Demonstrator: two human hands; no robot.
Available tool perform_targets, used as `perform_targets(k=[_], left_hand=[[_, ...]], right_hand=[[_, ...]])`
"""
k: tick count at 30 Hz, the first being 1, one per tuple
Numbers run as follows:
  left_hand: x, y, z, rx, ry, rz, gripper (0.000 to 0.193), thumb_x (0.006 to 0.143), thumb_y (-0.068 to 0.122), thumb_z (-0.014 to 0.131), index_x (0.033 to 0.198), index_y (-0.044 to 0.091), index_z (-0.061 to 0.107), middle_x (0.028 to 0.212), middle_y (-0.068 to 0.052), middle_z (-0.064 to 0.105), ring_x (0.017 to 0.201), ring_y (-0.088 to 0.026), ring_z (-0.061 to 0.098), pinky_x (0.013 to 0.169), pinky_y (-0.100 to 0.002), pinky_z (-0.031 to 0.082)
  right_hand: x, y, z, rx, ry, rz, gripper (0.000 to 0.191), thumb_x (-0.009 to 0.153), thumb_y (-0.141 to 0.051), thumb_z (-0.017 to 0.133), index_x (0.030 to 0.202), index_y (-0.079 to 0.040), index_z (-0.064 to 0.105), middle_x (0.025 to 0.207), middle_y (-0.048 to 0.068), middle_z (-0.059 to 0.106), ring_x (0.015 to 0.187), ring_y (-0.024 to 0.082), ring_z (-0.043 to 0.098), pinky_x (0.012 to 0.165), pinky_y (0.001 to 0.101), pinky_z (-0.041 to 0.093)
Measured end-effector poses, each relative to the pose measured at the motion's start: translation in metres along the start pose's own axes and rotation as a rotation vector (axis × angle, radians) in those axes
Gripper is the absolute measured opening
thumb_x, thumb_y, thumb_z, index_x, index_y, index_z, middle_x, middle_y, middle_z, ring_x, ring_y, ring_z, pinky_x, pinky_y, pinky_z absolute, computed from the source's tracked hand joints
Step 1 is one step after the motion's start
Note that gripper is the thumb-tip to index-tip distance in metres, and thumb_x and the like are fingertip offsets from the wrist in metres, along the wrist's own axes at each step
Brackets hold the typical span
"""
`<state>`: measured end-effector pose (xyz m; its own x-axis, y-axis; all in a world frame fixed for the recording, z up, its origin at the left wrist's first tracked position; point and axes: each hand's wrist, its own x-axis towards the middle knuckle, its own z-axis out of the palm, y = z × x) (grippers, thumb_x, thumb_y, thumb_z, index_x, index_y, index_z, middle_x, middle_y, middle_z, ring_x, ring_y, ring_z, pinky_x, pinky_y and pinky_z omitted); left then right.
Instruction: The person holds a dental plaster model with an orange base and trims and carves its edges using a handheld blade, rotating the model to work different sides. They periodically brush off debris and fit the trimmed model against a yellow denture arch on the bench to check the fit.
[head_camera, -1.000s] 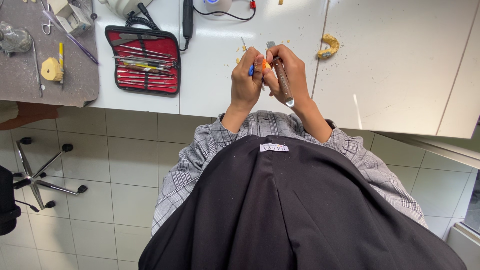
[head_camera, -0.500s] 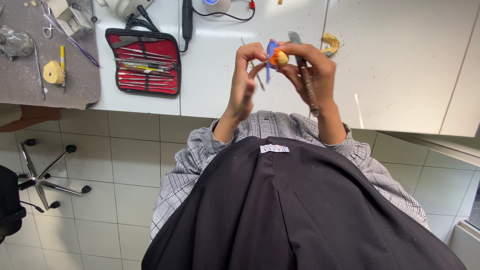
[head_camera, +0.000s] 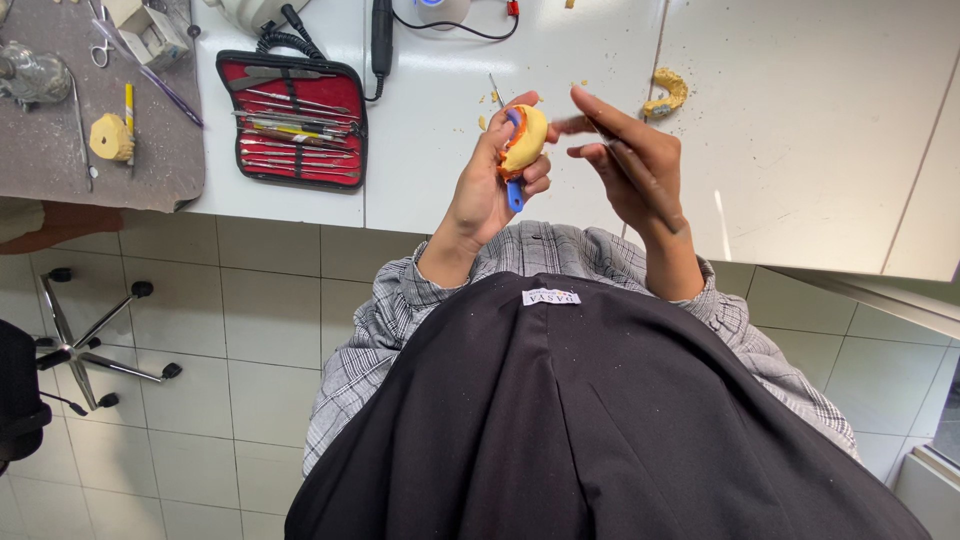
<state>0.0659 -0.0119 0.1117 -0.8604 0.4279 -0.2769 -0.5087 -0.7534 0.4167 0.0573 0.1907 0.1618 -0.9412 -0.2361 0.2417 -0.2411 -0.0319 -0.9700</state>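
The left hand (head_camera: 490, 190) is closed around a yellow dental cast (head_camera: 526, 138) with an orange layer and a blue-handled tool (head_camera: 514, 190), holding them above the white worktop (head_camera: 800, 150) so the cast faces the right hand. The right hand (head_camera: 635, 165) holds a thin dark instrument (head_camera: 610, 150) along its fingers, tip near the cast. An open red instrument case (head_camera: 295, 120) lies within left reach; another cast (head_camera: 668, 90) rests beyond.

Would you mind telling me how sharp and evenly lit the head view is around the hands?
Head view: bright, even light, mild glare on the white worktop; the left hand and yellow cast sharp; right hand fingertips slightly blurred; wide-angle bending at edges.
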Motion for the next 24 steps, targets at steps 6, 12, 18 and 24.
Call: perform_targets(k=[6,12,18,24], left_hand=[[0.005,-0.002,-0.002,-0.188,-0.037,-0.009,0.038,0.11,0.021,0.041,0.148,0.017,0.041,0.118,-0.011,0.055,0.078,-0.016,0.049,0.073,-0.031,0.045],[0.007,-0.006,-0.004,-0.11,0.07,-0.046,0.023,0.11,0.031,0.043,0.125,0.016,0.05,0.119,-0.01,0.057,0.091,-0.015,0.059,0.077,-0.03,0.047],[0.005,-0.009,0.0,-0.114,-0.013,-0.056,0.025,0.113,0.033,0.045,0.118,0.009,0.051,0.116,-0.007,0.058,0.095,-0.014,0.06,0.086,-0.031,0.05],[0.005,-0.01,0.005,-0.174,0.048,-0.045,0.023,0.111,0.031,0.044,0.123,0.011,0.05,0.115,-0.008,0.058,0.096,-0.016,0.061,0.087,-0.033,0.053]], right_hand=[[-0.011,0.016,-0.002,-0.143,-0.009,-0.121,0.024,0.101,-0.006,0.074,0.124,-0.001,0.07,0.113,0.014,0.063,0.1,0.018,0.071,0.089,0.0292,0.065],[-0.024,0.027,0.002,0.06,0.033,-0.088,0.019,0.096,0.0,0.08,0.104,0.003,0.063,0.104,0.013,0.073,0.102,0.022,0.075,0.094,0.0333,0.066],[-0.021,0.014,0.009,-0.128,-0.009,-0.174,0.016,0.093,-0.001,0.08,0.104,0.003,0.069,0.106,0.015,0.075,0.104,0.024,0.077,0.092,0.0322,0.065],[-0.017,0.0,0.013,-0.332,-0.013,-0.25,0.017,0.091,-0.003,0.083,0.103,-0.002,0.072,0.109,0.012,0.076,0.103,0.023,0.077,0.09,0.031,0.064]])
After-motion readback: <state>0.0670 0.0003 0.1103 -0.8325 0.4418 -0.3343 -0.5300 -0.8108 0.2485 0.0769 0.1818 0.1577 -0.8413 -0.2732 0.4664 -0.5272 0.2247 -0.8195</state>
